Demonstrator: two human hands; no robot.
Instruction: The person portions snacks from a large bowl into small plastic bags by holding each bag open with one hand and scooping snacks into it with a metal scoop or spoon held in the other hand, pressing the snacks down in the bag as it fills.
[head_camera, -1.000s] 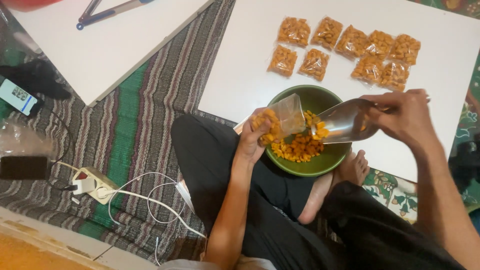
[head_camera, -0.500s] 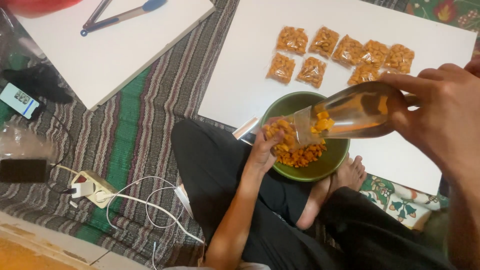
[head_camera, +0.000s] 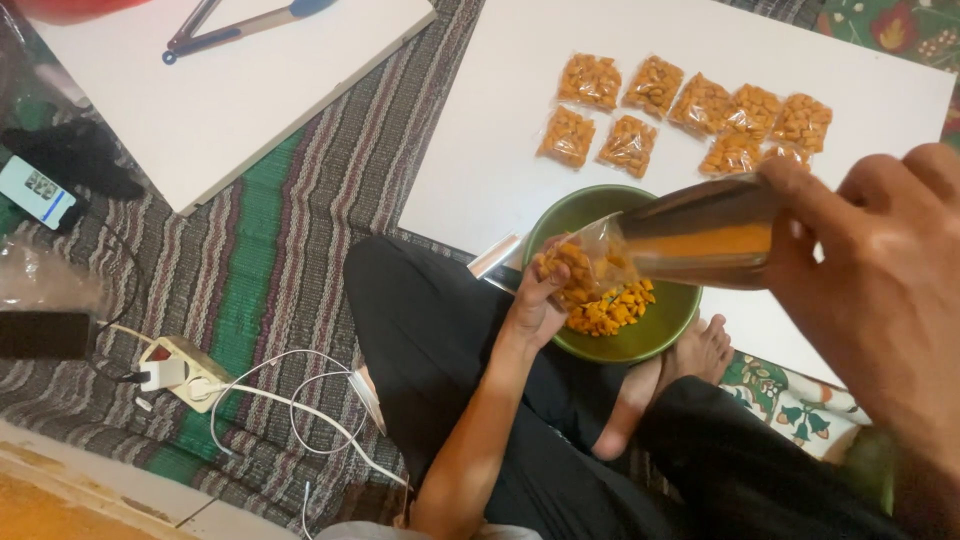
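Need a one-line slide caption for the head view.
Right hand tips metal cup of orange snacks into left hand's clear bag.

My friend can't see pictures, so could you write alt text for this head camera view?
A seated person's left hand holds a small clear bag over a green bowl of orange snacks while the right hand tips a metal cup into it. Nine filled bags lie on a white board.

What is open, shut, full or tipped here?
Cup: tipped on its side, mouth at the bag, held by the right hand.
Bag: open, partly filled with orange snacks, held by the left hand over the bowl.
Bowl: upright, some snacks inside.
Packets: filled, lying flat on the white board; whether sealed cannot be told.
Power strip: one plug in.
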